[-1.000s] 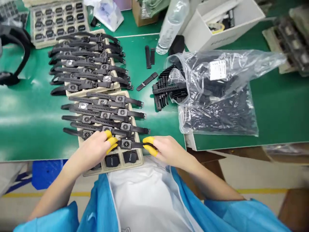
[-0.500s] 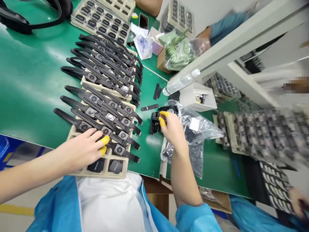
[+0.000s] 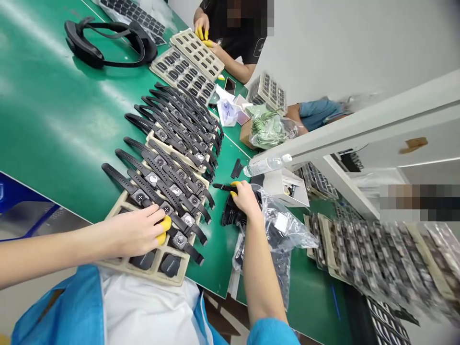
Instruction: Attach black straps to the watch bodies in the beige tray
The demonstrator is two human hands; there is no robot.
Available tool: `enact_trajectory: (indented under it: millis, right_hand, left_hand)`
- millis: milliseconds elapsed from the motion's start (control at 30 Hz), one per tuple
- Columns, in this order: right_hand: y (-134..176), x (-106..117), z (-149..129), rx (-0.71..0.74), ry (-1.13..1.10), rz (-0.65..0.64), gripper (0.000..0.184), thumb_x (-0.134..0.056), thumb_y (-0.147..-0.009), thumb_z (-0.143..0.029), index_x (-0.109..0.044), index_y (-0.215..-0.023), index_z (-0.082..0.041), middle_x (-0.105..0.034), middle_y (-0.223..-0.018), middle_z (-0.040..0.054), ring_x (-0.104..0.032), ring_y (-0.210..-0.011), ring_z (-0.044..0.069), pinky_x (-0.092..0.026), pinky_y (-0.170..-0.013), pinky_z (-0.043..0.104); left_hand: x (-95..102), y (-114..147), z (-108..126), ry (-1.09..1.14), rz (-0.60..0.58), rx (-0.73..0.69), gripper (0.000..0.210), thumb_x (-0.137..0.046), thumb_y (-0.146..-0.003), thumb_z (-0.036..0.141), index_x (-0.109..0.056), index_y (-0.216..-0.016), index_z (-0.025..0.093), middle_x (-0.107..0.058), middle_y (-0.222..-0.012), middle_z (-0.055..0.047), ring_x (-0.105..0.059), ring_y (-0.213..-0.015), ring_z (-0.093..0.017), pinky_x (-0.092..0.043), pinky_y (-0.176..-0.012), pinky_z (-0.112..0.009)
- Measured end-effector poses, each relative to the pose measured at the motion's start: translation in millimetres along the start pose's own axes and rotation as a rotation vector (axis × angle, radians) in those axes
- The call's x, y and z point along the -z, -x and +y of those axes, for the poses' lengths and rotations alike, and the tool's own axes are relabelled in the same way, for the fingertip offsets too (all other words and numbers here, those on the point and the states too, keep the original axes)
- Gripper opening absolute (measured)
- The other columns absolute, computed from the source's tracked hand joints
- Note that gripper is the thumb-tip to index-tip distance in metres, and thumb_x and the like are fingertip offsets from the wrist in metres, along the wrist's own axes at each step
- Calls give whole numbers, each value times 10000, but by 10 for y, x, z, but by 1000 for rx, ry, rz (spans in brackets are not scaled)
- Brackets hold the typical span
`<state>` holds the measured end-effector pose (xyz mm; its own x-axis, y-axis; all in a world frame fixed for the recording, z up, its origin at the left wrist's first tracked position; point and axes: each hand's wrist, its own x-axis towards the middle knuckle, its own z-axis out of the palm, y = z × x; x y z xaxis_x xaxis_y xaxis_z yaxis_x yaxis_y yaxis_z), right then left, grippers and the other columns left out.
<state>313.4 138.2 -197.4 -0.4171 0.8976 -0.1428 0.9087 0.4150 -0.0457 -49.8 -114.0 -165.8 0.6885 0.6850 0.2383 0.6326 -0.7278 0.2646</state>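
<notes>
My left hand [image 3: 134, 233], with yellow finger covers, lies over the near end of a beige tray [image 3: 176, 279]. Its fingers are bent together beside a smartwatch [image 3: 166, 209]; whatever they hold is hidden. Rows of smartwatches with black straps lie face down across this tray and another behind it. Dark square pieces [image 3: 170, 265] sit in the nearest cells. To the right, my right hand [image 3: 246, 199] pinches one end of a black watch strap [image 3: 223, 187]. Below those fingers is a pile of black straps [image 3: 230, 213].
Beside the pile lie a clear plastic bag [image 3: 287, 223], a white box [image 3: 293, 189] and a water bottle [image 3: 266, 165]. Loose straps [image 3: 236, 168] rest nearby. A black headset [image 3: 104, 45] and filled trays [image 3: 183, 74] are farther back, where another person's hands [image 3: 206, 36] work.
My right hand has moved from the strap pile onto the single strap lying just beyond it. My left hand stays at the tray. The view has tilted up, showing more of the far side.
</notes>
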Motion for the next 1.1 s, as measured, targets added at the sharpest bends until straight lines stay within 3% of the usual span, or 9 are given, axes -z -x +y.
enact_trajectory:
  millis: [233,433,500,600,700,800,900,1000,1100]
  right_hand:
    - [253,299,44,66,-278,235,152,-633,-917,-341,-653,-979,-203,-635,-1115,152,-615,-1100,314,-510,-1011,490]
    - [758,606,-267,-79,-1054,672,256,-717,-920,-467,-623,-1025,-253,-692,-962,56,-687,-939,253,-568,-878,452]
    - [831,622,-515,-106,-1317,695,262,-674,-949,-513,-576,-1023,-283,-626,-805,-6,-648,-733,208,-570,-715,386]
    - [788,551,-901,-151,-1602,513,312,-654,-944,-579,-548,-1021,-295,-493,-663,-58,-491,-523,155,-449,-495,289]
    - [672,419,-1185,-168,-1802,340,362,-705,-891,-575,-553,-999,-265,-490,-636,-67,-417,-466,122,-323,-412,244]
    - [613,292,-1311,-149,-1913,251,367,-727,-858,-540,-552,-973,-239,-533,-637,-64,-430,-464,114,-320,-409,238]
    - [641,199,-1311,-133,-1980,213,354,-718,-865,-530,-542,-947,-234,-541,-610,-68,-429,-461,116,-337,-415,243]
    - [706,140,-1277,-82,-2006,177,330,-697,-898,-516,-544,-927,-226,-540,-566,-74,-422,-445,115,-343,-434,248]
    - [752,113,-1274,8,-1977,93,314,-668,-937,-503,-566,-925,-206,-562,-534,-66,-439,-438,115,-358,-474,259]
  left_hand:
    - [48,-87,-64,-103,16,-42,102,-664,-877,134,-678,-827,222,-683,-978,-99,-608,-974,-270,-483,-850,-391]
    - [720,-168,-169,233,-49,-16,103,-623,-888,157,-647,-815,225,-667,-936,-90,-615,-886,-252,-532,-768,-378]
    - [931,-243,-237,418,4,68,164,-547,-967,180,-691,-1001,251,-698,-1040,-98,-643,-927,-246,-569,-803,-377]
    - [1062,-515,-345,697,139,258,194,-544,-1009,270,-641,-1177,258,-715,-1089,-100,-684,-921,-239,-607,-775,-372]
    - [948,-993,-444,963,261,377,157,-564,-1009,345,-548,-1102,220,-711,-977,-77,-673,-786,-187,-587,-676,-318]
    - [657,-1517,-543,1216,225,391,245,-598,-975,404,-448,-1040,222,-685,-804,-14,-562,-559,-115,-438,-472,-217]
    - [292,-1847,-625,1292,224,447,312,-652,-930,404,-423,-1041,224,-698,-859,-22,-546,-546,-102,-384,-428,-192]
    - [-21,-1898,-671,1140,197,399,270,-581,-976,343,-505,-1190,196,-725,-1073,-97,-670,-755,-146,-515,-562,-235]
    - [-196,-1806,-687,837,156,214,341,-523,-988,223,-573,-1324,195,-705,-1251,-124,-704,-1062,-209,-588,-919,-361]
